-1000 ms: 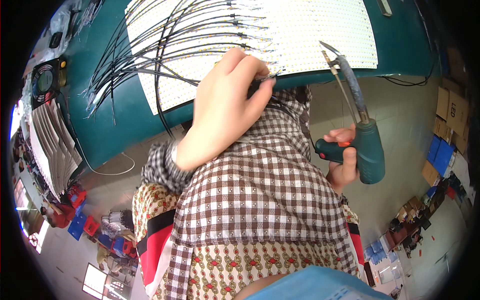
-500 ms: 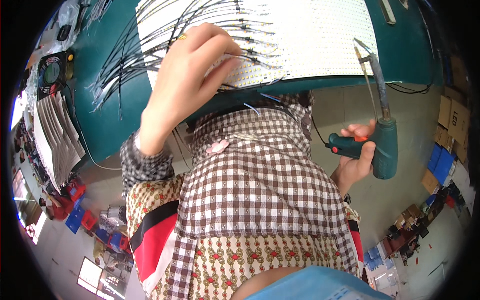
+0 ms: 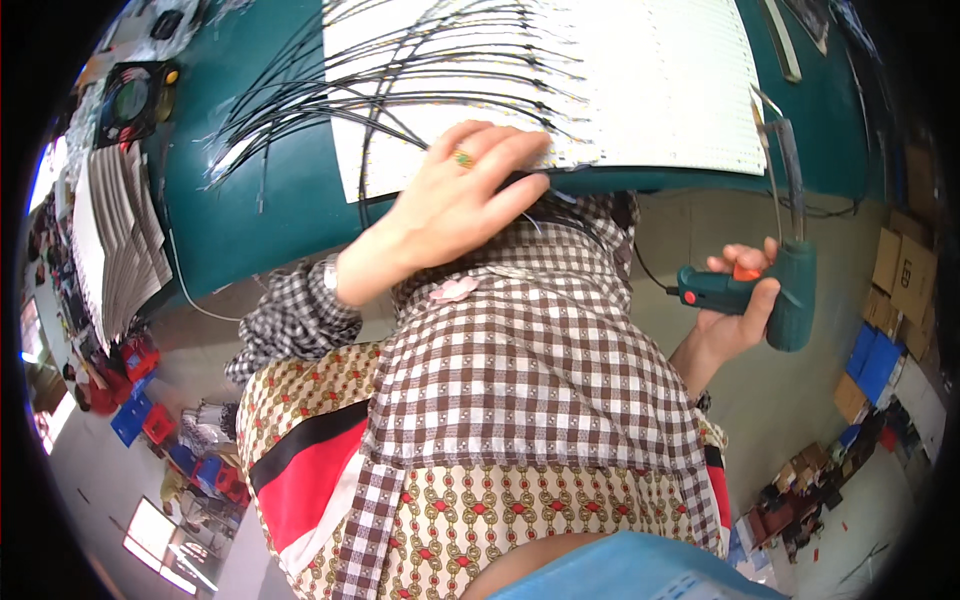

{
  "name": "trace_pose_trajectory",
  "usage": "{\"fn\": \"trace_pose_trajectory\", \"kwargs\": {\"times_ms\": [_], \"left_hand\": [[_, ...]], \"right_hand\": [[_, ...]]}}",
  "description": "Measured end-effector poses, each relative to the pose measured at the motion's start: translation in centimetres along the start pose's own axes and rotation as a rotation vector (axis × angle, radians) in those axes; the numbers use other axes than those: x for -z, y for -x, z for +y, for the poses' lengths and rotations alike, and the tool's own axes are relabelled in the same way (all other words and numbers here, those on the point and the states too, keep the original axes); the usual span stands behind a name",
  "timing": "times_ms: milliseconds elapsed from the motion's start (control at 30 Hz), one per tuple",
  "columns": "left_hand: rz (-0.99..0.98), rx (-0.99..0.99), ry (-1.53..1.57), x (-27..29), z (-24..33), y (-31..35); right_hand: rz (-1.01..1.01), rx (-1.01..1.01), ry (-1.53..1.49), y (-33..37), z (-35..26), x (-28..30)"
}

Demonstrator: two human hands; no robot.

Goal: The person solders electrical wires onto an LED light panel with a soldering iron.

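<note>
My left hand [image 3: 465, 195] is over the near edge of a white LED board [image 3: 660, 90], fingers bent and thumb drawn in toward them. Whatever lies between those fingertips is hidden. Thin black wires [image 3: 430, 100] fan leftward across the board from a column of joints. Close to my thumb, a thin light-blue wire end [image 3: 533, 220] hangs over the table edge. My right hand [image 3: 735, 300] grips a green soldering gun [image 3: 793, 300] by its handle, fingers at the orange trigger. Its metal tip [image 3: 757, 95] points up beside the board's right edge.
The green table [image 3: 290, 225] carries a small black fan [image 3: 135, 100] at the left, near a stack of white sheets [image 3: 120, 240]. A metal strip [image 3: 782, 45] lies at the far right. Cardboard boxes [image 3: 910, 275] stand on the floor at the right.
My left hand has moved right and nearer, from over the wires to the board's near edge. The soldering gun has shifted slightly right in my right hand. The whole view has shifted a little.
</note>
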State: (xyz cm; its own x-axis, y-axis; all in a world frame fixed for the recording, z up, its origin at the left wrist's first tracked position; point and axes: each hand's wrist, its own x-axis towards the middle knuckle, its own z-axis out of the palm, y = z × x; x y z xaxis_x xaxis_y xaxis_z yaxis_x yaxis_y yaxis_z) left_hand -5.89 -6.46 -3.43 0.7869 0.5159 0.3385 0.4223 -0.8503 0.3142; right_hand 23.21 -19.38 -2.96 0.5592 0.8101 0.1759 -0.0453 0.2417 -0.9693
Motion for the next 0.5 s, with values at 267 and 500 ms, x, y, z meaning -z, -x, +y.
{"fn": "trace_pose_trajectory", "kwargs": {"times_ms": [267, 500], "left_hand": [[0.465, 0.165, 0.573, 2.1, 0.1, 1.1], [1.107, 0.271, 0.708, 24.2, -2.4, 3.2]], "right_hand": [[0.073, 0.01, 0.002, -1.5, -0.3, 0.4], [0.155, 0.071, -0.054, -4.0, -0.1, 0.5]]}}
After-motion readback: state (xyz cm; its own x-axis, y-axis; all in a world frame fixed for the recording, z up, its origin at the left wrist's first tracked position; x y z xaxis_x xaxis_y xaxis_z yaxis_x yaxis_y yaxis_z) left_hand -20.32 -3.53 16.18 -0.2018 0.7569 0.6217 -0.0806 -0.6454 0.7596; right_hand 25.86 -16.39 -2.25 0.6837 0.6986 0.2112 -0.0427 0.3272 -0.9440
